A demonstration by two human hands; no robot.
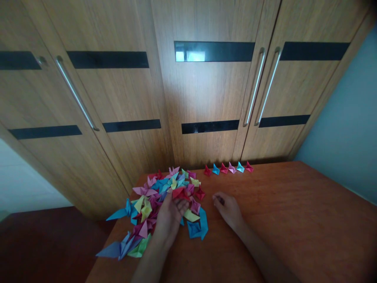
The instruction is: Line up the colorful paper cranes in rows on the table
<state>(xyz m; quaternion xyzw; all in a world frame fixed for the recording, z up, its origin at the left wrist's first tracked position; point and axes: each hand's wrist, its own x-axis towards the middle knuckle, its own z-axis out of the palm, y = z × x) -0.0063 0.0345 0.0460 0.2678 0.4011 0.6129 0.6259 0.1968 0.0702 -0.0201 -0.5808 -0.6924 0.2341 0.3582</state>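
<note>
My left hand (172,214) is over the right part of a heap of folded paper cranes (159,184), palm turned up. A red paper crane (180,193) sits between its thumb and fingers. To the right, my right hand (228,208) rests on the table with its fingers loosely curled in, and nothing shows in them. Between the hands lie a dark red folded paper piece (200,193) and a blue paper crane (194,229). The heap mixes pink, blue, yellow, green and purple paper, partly covered by my left hand.
A row of several small folded paper pieces (232,168), red, blue and pink, runs along the back edge of the reddish wooden table (282,220). Behind it stands a wooden wardrobe (206,90) with long metal handles. A pale blue wall (344,118) is at the right.
</note>
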